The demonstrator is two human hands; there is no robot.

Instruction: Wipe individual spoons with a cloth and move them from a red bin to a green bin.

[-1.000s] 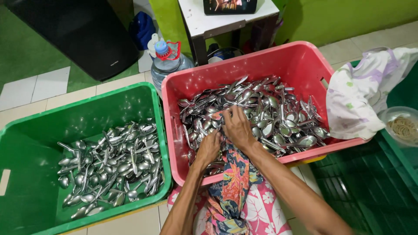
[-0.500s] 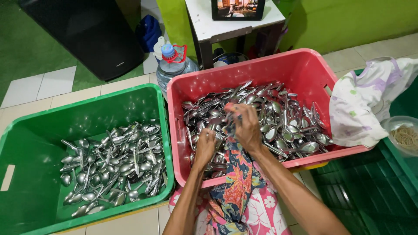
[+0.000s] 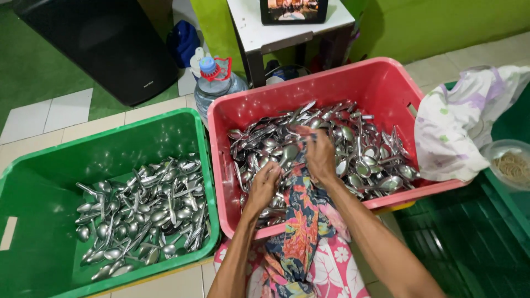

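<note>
A red plastic crate (image 3: 381,88) holds a heap of steel spoons (image 3: 359,149). Both my hands are inside it, over a colourful flowered cloth (image 3: 301,221) that drapes from the crate onto my lap. My left hand (image 3: 266,185) is curled around a spoon whose bowl (image 3: 289,153) sticks up above the fingers. My right hand (image 3: 319,154) grips the top of the cloth, pinched against that spoon. A green crate (image 3: 165,129) on the left holds a smaller pile of spoons (image 3: 143,212).
A water bottle with a blue cap (image 3: 216,83) stands behind the crates. A white small table (image 3: 276,30) with a tablet (image 3: 293,10) is beyond. A pale cloth (image 3: 464,121) and a bowl of rubber bands (image 3: 510,163) lie right. A black box (image 3: 105,44) stands far left.
Both hands rose from the spoon heap and came together; the left now holds a spoon upright and the right presses the cloth against it. The view shifted slightly.
</note>
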